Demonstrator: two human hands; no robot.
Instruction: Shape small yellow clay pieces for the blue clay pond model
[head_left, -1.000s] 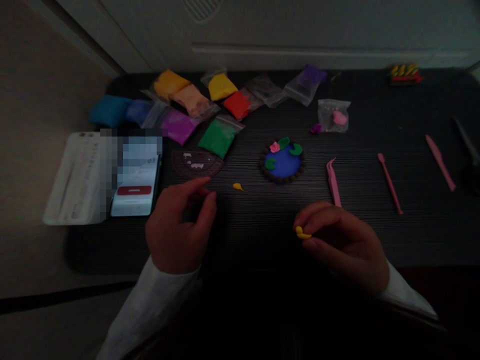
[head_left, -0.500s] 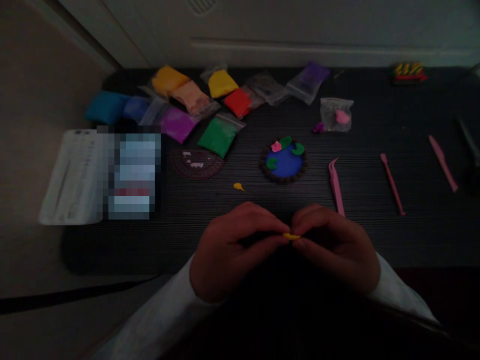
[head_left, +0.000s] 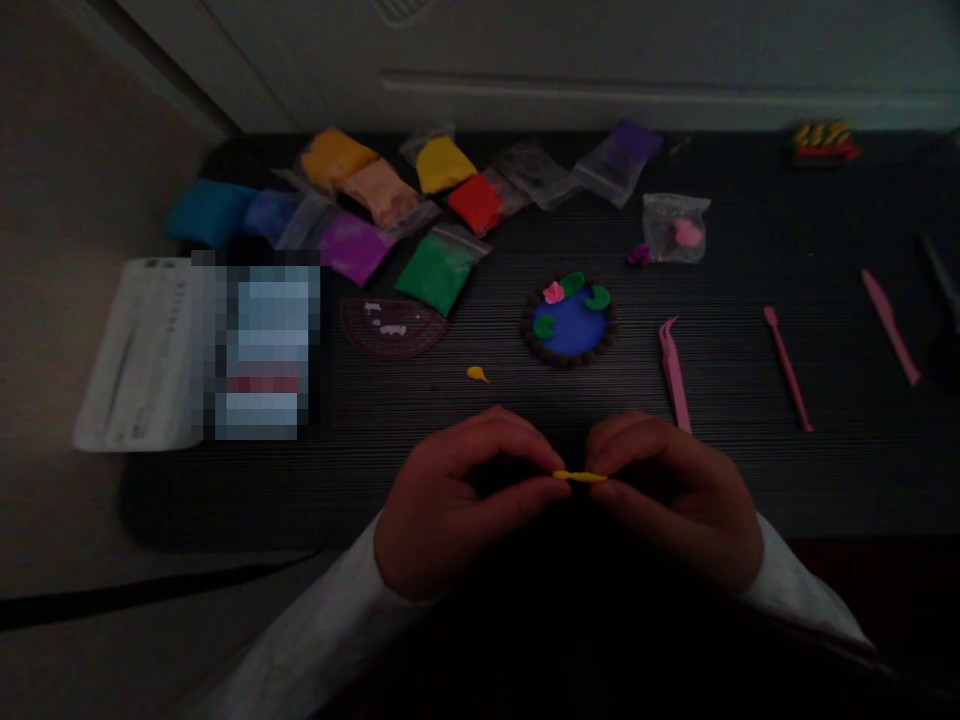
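Between my two hands stretches a thin strip of yellow modelling clay (head_left: 581, 477). My left hand (head_left: 465, 505) pinches its left end between thumb and fingers. The right end is pinched in the fingertips of my right hand (head_left: 675, 495). Both hands hover at the near edge of the dark table. A small yellow clay piece (head_left: 476, 374) with a pointed tail lies beyond my left hand. Farther off sits a round clay pond (head_left: 571, 325), blue inside a dark beaded rim, with green lily pads and a pink flower (head_left: 553, 292) on it.
Pink tweezers (head_left: 673, 375), a pink tool (head_left: 787, 370) and a pink knife (head_left: 889, 325) lie on the right. Several bags of coloured clay, among them a green one (head_left: 436, 270), line the back left. A translucent protractor-shaped plate (head_left: 394, 345) lies before them. A white packet (head_left: 139, 355) is far left.
My hands have drawn slightly apart, and the yellow clay between them now shows longer and thinner. The things on the table keep their places.
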